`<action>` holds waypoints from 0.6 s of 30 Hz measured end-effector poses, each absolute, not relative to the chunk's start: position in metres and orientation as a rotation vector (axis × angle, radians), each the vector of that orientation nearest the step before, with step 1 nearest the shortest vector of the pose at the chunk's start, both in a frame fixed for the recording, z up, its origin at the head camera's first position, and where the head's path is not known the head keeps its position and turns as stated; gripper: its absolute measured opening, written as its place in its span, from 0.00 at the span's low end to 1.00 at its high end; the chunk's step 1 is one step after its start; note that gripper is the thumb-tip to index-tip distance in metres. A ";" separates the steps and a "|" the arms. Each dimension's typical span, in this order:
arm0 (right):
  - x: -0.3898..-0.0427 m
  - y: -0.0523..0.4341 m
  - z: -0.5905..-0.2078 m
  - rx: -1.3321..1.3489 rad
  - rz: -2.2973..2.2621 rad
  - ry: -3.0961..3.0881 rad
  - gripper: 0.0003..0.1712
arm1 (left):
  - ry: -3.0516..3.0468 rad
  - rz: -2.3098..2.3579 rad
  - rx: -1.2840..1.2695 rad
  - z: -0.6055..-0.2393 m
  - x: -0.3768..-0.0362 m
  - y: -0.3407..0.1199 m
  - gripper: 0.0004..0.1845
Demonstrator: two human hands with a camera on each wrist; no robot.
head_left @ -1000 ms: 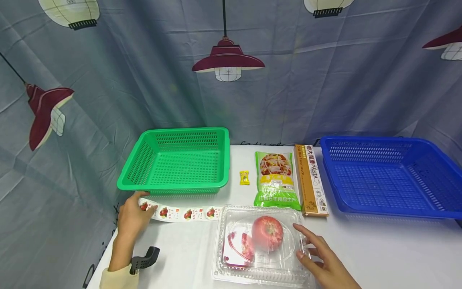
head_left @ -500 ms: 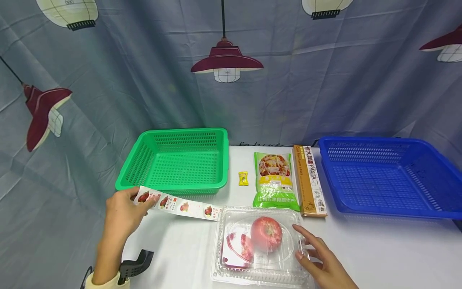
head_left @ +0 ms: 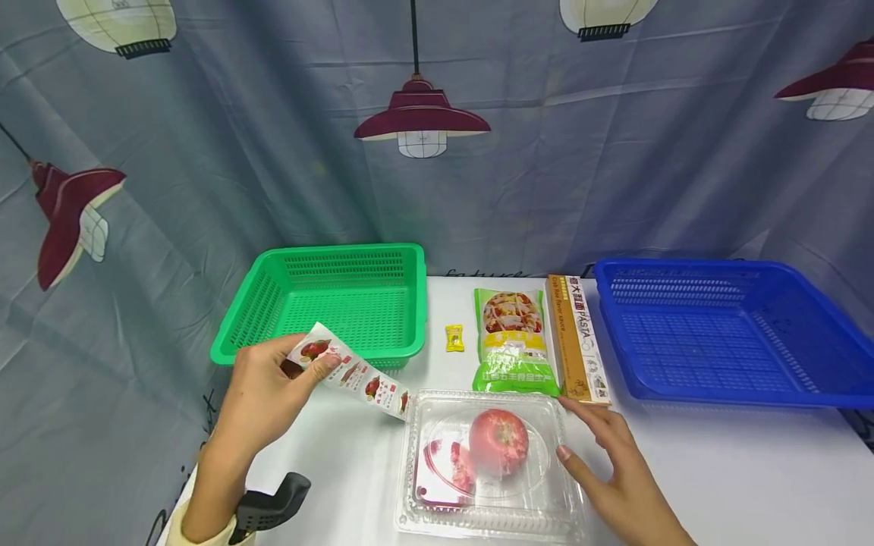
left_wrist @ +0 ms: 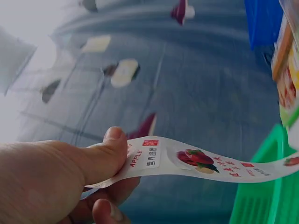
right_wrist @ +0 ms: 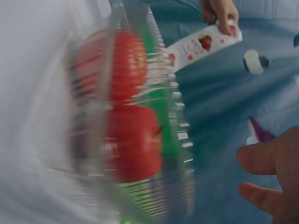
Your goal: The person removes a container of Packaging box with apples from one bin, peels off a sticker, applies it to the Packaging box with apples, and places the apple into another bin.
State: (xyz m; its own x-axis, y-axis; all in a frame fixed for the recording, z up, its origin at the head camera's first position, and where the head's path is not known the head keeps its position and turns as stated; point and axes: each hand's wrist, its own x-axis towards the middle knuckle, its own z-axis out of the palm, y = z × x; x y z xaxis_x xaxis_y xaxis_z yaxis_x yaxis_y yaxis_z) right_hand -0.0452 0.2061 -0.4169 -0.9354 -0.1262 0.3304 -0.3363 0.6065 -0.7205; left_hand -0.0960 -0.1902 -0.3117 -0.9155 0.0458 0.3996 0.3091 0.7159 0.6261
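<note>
A long label strip [head_left: 355, 374] printed with apples runs from my left hand [head_left: 315, 358] down to the clear plastic clamshell [head_left: 492, 523]. Thumb and fingers pinch the strip's left end, lifted in front of the green basket [head_left: 328, 303]. In the left wrist view my thumb [left_wrist: 110, 147] presses on the strip [left_wrist: 196, 161]. A red apple [head_left: 498, 442] lies inside the shut clamshell beside a pink label. My right hand [head_left: 570, 428] rests with relaxed fingers against the clamshell's right side. The right wrist view shows the blurred clamshell [right_wrist: 177, 140], the apple [right_wrist: 133, 144] and my fingertips [right_wrist: 259, 158].
On the white table [head_left: 717, 470] stand the green basket at left and a blue basket [head_left: 717, 334] at right. Between them lie a small yellow candy [head_left: 454, 338], a green food bag [head_left: 514, 341] and a pasta box [head_left: 576, 337]. A lamp-printed curtain hangs behind.
My left hand has lifted the strip's left end off the table and swung it up and to the right. My right hand has slid slightly forward along the clamshell's right side.
</note>
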 end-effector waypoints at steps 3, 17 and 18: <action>-0.052 0.201 -0.402 0.458 1.218 -2.510 0.40 | -2.578 -1.017 -0.392 -0.306 -0.095 -0.177 0.07; -0.079 0.162 -0.338 0.946 1.328 -2.170 0.29 | -2.711 -0.878 -0.802 -0.296 -0.095 -0.122 0.16; -0.080 0.159 -0.334 0.992 1.317 -2.134 0.25 | -2.719 -0.870 -0.828 -0.296 -0.095 -0.119 0.14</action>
